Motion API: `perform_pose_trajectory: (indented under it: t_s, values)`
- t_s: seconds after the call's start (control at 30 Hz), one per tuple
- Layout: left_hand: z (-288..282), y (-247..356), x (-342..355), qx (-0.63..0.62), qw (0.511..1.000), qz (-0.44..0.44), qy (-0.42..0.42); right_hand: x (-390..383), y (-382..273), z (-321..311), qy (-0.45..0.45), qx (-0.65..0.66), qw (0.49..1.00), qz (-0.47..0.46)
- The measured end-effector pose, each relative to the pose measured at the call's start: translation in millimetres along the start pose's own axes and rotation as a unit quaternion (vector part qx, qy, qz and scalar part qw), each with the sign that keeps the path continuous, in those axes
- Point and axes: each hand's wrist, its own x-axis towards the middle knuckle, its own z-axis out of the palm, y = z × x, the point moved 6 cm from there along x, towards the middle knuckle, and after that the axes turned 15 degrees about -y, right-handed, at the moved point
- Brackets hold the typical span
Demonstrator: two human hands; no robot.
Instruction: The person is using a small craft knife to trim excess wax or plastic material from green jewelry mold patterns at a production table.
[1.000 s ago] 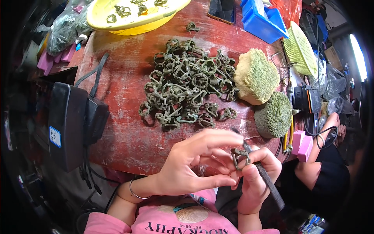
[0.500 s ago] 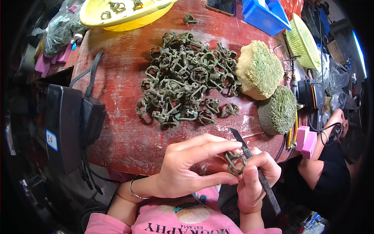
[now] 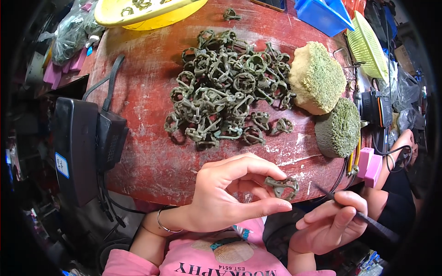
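My left hand (image 3: 230, 198) grips a small grey-green open ring-like piece (image 3: 282, 187) between its fingertips, near the table's front edge. Just right of it, my right hand (image 3: 334, 223) is closed on a dark, long, thin tool with a pointed tip (image 3: 377, 225), which lies apart from the piece. Beyond my hands, a heap of similar grey-green pieces (image 3: 221, 85) spreads over the red, scuffed tabletop (image 3: 138, 165). At its right sit two rough, porous blocks, one pale cream-green (image 3: 317, 76), the other darker green (image 3: 338, 129).
A yellow basin (image 3: 159, 18) with pieces, a blue bin (image 3: 322, 14) and a green basket (image 3: 368, 41) line the far side. Black chargers with cords (image 3: 76, 147) stand left. Pink blocks (image 3: 370, 165) and a hose are right. Another person's bare arm (image 3: 400, 145) shows beyond.
My right hand has moved right with the tool, away from the piece it was touching earlier. The piece has turned in my left fingertips. The view has shifted slightly.
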Motion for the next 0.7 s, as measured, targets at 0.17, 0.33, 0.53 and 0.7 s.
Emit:
perform_pose_trajectory:
  t_s: [0.17,0.33,0.53,0.7]
  values:
    - [0.0,-0.1,1.3,-0.004,1.000,0.002,-0.001,9.4,-0.6,9.6,-0.028,-0.066,0.997,0.015]
    - [-0.9,1.7,1.8,0.020,1.000,-0.004,-0.007,9.9,0.9,15.6,-0.042,-0.107,0.993,-0.014]
    - [-0.3,-0.1,2.3,-0.006,1.000,-0.024,-0.014,11.1,0.6,22.5,-0.090,-0.078,0.993,-0.023]
    - [-3.3,-2.1,0.9,0.002,1.000,-0.019,-0.010,6.9,0.1,28.0,-0.059,-0.115,0.991,-0.047]
